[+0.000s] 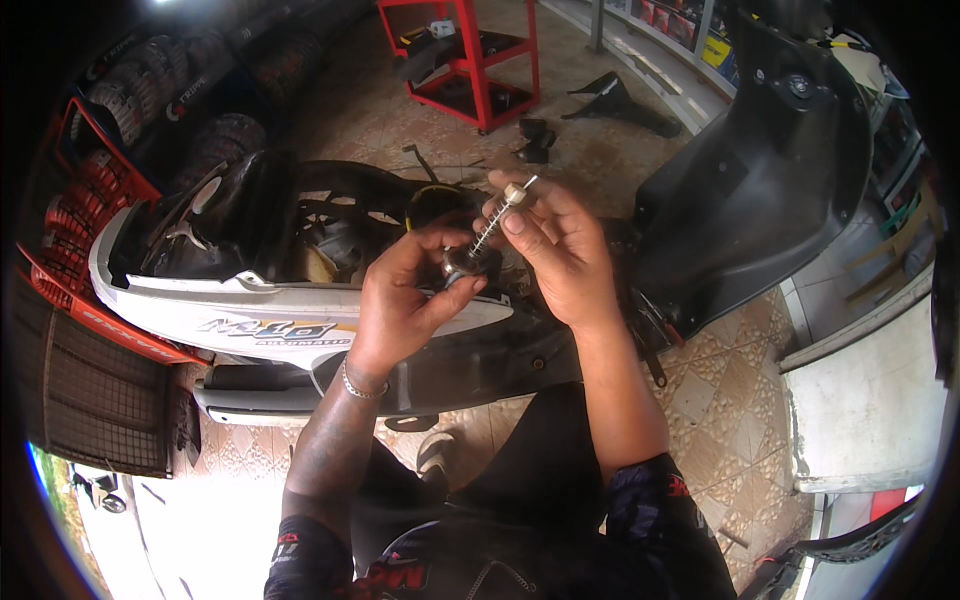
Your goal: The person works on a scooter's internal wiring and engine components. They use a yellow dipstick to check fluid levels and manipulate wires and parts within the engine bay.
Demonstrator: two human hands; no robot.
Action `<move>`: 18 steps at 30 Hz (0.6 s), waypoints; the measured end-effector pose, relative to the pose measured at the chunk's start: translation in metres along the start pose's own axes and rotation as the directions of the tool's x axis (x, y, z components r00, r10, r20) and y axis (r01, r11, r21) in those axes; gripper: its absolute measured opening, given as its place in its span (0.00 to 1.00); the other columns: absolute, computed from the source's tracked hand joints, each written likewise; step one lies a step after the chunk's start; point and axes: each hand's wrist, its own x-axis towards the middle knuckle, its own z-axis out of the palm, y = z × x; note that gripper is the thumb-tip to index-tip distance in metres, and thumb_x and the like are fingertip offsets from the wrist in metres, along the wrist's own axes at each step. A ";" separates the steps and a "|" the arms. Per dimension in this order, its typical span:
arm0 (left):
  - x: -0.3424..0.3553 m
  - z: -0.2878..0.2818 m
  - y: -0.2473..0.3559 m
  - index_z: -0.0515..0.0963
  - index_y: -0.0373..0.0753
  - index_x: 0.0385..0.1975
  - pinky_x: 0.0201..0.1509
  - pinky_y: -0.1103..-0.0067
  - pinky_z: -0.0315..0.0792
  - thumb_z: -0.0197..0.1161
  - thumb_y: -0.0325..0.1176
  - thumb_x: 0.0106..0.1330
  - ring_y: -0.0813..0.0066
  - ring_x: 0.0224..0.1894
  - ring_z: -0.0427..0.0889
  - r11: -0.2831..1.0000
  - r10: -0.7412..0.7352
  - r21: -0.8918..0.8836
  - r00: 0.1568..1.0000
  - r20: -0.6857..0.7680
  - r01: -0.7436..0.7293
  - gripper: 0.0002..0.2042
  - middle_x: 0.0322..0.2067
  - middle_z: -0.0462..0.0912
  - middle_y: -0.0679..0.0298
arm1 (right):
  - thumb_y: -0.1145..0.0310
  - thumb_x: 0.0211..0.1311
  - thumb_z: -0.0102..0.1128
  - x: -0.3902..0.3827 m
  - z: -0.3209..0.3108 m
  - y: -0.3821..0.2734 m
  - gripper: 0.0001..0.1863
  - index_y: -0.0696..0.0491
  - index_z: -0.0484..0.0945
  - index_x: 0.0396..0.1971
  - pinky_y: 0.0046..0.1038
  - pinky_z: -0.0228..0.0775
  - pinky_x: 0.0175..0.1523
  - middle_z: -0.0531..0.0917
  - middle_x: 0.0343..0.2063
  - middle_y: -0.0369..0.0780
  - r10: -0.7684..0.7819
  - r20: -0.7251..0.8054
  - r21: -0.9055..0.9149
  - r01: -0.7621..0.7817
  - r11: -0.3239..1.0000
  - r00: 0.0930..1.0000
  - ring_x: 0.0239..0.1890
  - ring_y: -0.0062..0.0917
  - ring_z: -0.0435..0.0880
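Note:
Over the scooter's body my left hand [398,300] grips a small dark, rounded metal part [461,264] between thumb and fingers. Out of that part a thin coil spring [489,230] rises at a slant, up and to the right. A pale, brass-coloured fitting [514,193] sits at the spring's upper end, and a thin rod sticks out beyond it. My right hand [563,250] pinches this fitting, thumb in front and fingers behind. Both hands are close together, joined by the spring. The inside of the dark part is hidden.
A scooter with a white side panel [290,310] lies across in front of me, its inner parts exposed. Large black bodywork [770,150] stands at right. Beyond are a red cart [470,60], loose black parts [610,105] on the tiled floor, and tyre racks [90,235] at left.

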 end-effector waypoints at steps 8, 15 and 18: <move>0.001 -0.001 -0.004 0.80 0.36 0.51 0.45 0.83 0.75 0.77 0.25 0.58 0.84 0.38 0.80 0.991 0.101 0.085 0.994 -0.029 -0.099 0.21 0.35 0.82 0.69 | 0.81 0.69 0.63 0.000 0.003 0.003 0.19 0.62 0.74 0.58 0.21 0.77 0.56 0.82 0.43 0.36 -0.031 0.029 0.008 0.031 0.999 0.999 0.47 0.16 0.83; -0.002 -0.001 -0.004 0.79 0.35 0.52 0.51 0.80 0.73 0.76 0.25 0.60 0.81 0.45 0.79 0.993 0.064 0.097 0.997 -0.034 -0.061 0.21 0.44 0.82 0.65 | 0.82 0.67 0.64 -0.001 0.004 0.005 0.10 0.60 0.77 0.46 0.19 0.77 0.51 0.84 0.40 0.36 -0.021 -0.022 -0.021 0.020 1.000 1.000 0.44 0.14 0.83; -0.002 -0.004 -0.001 0.76 0.32 0.54 0.62 0.76 0.68 0.72 0.24 0.64 0.75 0.54 0.77 0.979 0.096 0.178 0.995 0.008 -0.096 0.20 0.53 0.81 0.59 | 0.82 0.66 0.66 -0.001 0.004 0.004 0.10 0.59 0.78 0.45 0.18 0.77 0.49 0.84 0.40 0.35 0.016 -0.028 -0.027 -0.017 0.999 0.999 0.43 0.13 0.83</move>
